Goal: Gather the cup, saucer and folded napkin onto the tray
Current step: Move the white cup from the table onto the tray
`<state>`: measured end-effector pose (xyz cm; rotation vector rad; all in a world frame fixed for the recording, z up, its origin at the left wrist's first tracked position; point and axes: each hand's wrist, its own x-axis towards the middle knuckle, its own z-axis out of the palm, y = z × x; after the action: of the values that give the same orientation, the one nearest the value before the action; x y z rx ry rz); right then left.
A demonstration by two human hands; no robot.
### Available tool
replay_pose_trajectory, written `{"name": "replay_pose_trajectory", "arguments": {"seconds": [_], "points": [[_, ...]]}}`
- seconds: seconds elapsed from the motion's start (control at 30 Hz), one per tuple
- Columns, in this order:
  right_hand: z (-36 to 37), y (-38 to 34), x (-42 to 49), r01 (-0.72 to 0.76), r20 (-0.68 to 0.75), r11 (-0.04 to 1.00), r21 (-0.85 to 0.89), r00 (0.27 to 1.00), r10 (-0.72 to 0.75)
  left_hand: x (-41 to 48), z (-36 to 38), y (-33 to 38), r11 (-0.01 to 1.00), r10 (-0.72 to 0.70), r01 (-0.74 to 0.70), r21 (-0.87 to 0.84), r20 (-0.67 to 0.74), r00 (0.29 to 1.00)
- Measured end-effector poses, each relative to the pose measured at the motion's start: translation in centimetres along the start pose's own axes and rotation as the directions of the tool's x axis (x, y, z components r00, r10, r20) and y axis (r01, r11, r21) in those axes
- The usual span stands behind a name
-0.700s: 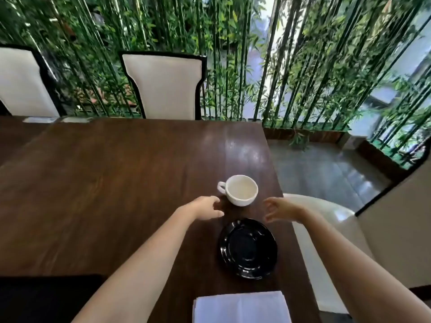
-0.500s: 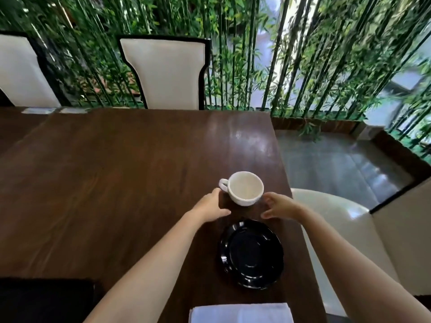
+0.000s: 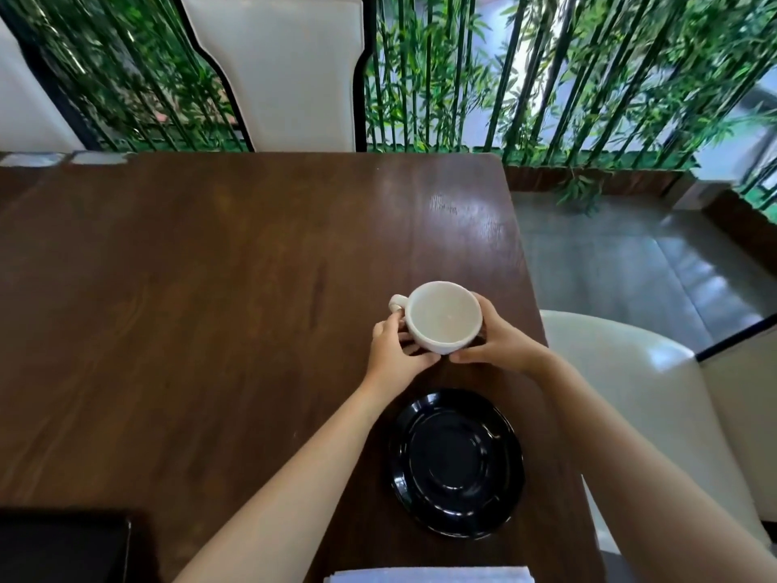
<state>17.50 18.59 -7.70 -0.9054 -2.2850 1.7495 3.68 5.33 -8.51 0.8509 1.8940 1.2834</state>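
Both your hands, left (image 3: 393, 345) and right (image 3: 498, 340), clasp the cup (image 3: 443, 317); lift carelessly and it could clip the saucer (image 3: 458, 462).

- No readable text, label, brand, number or sign was found anywhere in the head view.
- Cup (image 3: 443, 319), saucer (image 3: 458, 462) and napkin (image 3: 429, 575): surfaces were plain, with no print or marking visible.
- Tabletop (image 3: 210, 288): wood grain only.
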Motion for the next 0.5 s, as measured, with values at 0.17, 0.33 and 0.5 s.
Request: {"name": "replay_pose_trajectory", "arguments": {"seconds": [0.17, 0.33, 0.5], "points": [[0.4, 0.1, 0.0, 0.055, -0.037, 0.995, 0.080, 0.998, -0.052, -0.1, 0.2, 0.4, 0.999, -0.005, 0.005, -0.042, 0.002, 1.000], [0.4, -1.2, -0.4, 0.086, -0.081, 0.992, 0.088, 0.994, -0.079, -0.6, -0.8, 1.7, 0.999, 0.033, -0.034, -0.017, -0.003, 0.999], [-0.2, -4.9, -0.7, 0.160, -0.085, 0.985, 0.057, 0.984, -0.155, -1.1, -3.0, 4.7, 0.994, 0.105, -0.105, -0.008, -0.030, 0.994]]}}
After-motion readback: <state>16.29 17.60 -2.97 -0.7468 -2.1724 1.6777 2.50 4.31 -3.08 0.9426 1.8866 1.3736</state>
